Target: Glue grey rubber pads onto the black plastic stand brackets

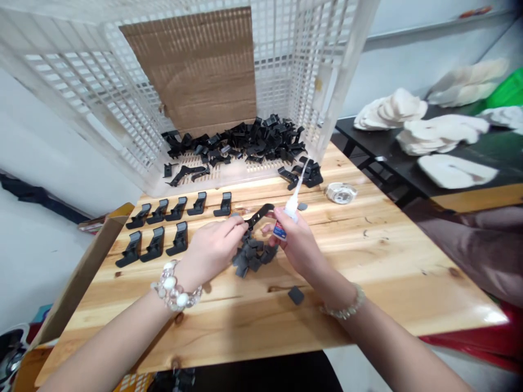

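Observation:
My left hand [212, 247] pinches a black plastic clip [260, 214] above the wooden table [368, 256]. In my right hand [296, 242] is a small white glue tube [291, 207], its thin nozzle pointing up and away from me. Between the two hands lies a small heap of dark grey pads [252, 255]. One loose pad [296, 295] rests nearer to me. Two rows of black clips [171, 226] stand upright to the left of my left hand.
A white plastic crate [122, 103] lies tipped on its side at the table's far edge, with a cardboard sheet and many black clips [245, 144] inside. A roll of tape [340, 192] sits to the right. White fabric pieces [429, 130] cover a dark table beyond. A cardboard box edge [87, 256] borders the left.

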The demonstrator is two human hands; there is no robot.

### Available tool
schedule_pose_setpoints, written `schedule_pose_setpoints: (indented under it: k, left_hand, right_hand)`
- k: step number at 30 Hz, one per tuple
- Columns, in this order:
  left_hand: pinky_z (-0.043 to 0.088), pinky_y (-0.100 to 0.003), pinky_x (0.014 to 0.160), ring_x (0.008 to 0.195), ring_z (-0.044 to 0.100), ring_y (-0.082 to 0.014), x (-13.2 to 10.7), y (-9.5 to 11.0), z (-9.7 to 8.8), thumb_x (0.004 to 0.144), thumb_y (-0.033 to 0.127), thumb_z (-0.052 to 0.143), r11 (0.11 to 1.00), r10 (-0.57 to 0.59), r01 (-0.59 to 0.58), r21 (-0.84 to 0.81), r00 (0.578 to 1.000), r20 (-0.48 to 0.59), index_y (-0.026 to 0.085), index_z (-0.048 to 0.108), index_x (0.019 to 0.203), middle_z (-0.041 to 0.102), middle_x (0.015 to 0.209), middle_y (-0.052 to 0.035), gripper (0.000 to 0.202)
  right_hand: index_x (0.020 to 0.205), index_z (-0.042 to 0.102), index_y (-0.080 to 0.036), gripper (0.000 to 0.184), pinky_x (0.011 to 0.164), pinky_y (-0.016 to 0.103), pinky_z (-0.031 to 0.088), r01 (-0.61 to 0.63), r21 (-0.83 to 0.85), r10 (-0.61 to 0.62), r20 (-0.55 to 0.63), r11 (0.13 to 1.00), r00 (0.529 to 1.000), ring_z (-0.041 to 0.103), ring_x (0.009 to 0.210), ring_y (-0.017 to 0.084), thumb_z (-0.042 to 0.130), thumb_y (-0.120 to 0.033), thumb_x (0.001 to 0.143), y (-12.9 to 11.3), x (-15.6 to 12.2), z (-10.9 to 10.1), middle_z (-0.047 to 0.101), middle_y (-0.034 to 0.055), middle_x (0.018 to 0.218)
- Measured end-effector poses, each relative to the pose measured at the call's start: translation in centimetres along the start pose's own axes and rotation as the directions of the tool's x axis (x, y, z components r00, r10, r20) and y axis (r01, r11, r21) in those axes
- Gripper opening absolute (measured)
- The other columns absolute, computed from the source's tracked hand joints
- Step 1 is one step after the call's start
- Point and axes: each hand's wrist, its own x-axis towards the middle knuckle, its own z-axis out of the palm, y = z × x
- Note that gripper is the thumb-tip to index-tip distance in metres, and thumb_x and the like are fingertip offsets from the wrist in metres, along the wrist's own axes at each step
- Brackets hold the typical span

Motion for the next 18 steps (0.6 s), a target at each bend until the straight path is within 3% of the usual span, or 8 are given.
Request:
schedule_pose_setpoints:
  k: [5,7,9,12,15,16,18]
  left_hand:
    - [0.056,-0.033,0.077,0.090,0.069,-0.0218,-2.5,0.3,-0.2,0.090,0.014,0.043,0.997,0.047,-0.049,0.063,0.998,0.032,0.021,0.070,0.104,0.071,0.109,-0.0104,0.030]
    - [0.056,-0.034,0.080,0.092,0.068,-0.0212,-3.0,0.3,-0.2,0.091,0.017,0.046,0.999,0.028,-0.028,-0.026,0.999,0.022,0.022,0.069,0.104,0.070,0.109,-0.0098,0.027]
    - [0.056,-0.034,0.083,0.099,0.066,-0.0217,-3.4,0.2,0.0,0.090,0.021,0.054,0.974,-0.030,0.025,-0.223,0.999,-0.022,0.022,0.065,0.109,0.066,0.115,-0.0101,0.022]
    - [0.057,-0.030,0.077,0.097,0.065,-0.0187,-3.6,-0.1,0.6,0.088,0.026,0.061,0.780,-0.292,0.201,-0.593,0.954,-0.061,0.021,0.057,0.114,0.058,0.121,-0.0116,0.027]
    - [0.057,-0.027,0.071,0.086,0.065,-0.0140,-3.6,-0.5,1.1,0.091,0.028,0.057,0.530,-0.485,0.345,-0.775,0.873,0.057,0.020,0.054,0.113,0.056,0.118,-0.0108,0.024]
    - [0.058,-0.028,0.073,0.088,0.065,-0.0145,-3.6,-0.6,1.2,0.091,0.029,0.057,0.510,-0.481,0.360,-0.781,0.872,0.087,0.020,0.054,0.115,0.055,0.120,-0.0111,0.026]
    - [0.057,-0.035,0.085,0.103,0.063,-0.0199,-3.7,-0.7,1.2,0.089,0.033,0.062,0.607,-0.393,0.329,-0.723,0.916,0.087,0.022,0.051,0.124,0.052,0.129,-0.0127,0.039]
  right_hand:
    - [0.090,0.052,-0.020,0.041,0.049,0.021,0.042,-0.076,-0.027,0.079,0.108,0.997,0.991,0.062,0.066,0.014,0.081,-0.030,0.063,0.7,-0.3,-0.1,0.061,-0.0026,0.069]
    - [0.087,0.052,-0.019,0.037,0.051,0.021,0.043,-0.079,-0.065,0.086,0.105,0.995,0.991,0.062,0.067,0.015,0.079,-0.028,0.064,0.9,-0.4,-0.2,0.062,-0.0015,0.067]
    - [0.086,0.052,-0.020,0.033,0.051,0.021,0.041,-0.073,-0.076,0.081,0.109,0.994,0.991,0.061,0.065,0.013,0.077,-0.027,0.066,0.9,-0.3,-0.3,0.061,-0.0021,0.066]
    - [0.084,0.052,-0.020,0.031,0.050,0.020,0.039,-0.041,-0.077,0.049,0.108,0.996,0.993,0.057,0.059,0.011,0.076,-0.024,0.065,0.8,-0.1,-0.4,0.057,-0.0044,0.062]
    - [0.083,0.051,-0.020,0.034,0.048,0.020,0.037,-0.012,-0.100,0.018,0.066,0.995,0.998,0.054,0.056,0.010,0.078,-0.023,0.062,0.6,0.0,-0.4,0.055,-0.0054,0.060]
    - [0.083,0.051,-0.020,0.034,0.048,0.020,0.037,-0.005,-0.108,0.012,0.058,0.994,0.998,0.054,0.055,0.010,0.078,-0.023,0.062,0.6,0.0,-0.3,0.055,-0.0056,0.060]
    - [0.084,0.052,-0.020,0.034,0.048,0.021,0.037,0.000,-0.124,0.007,0.057,0.992,0.998,0.053,0.054,0.010,0.078,-0.024,0.062,0.6,-0.2,-0.3,0.054,-0.0058,0.060]
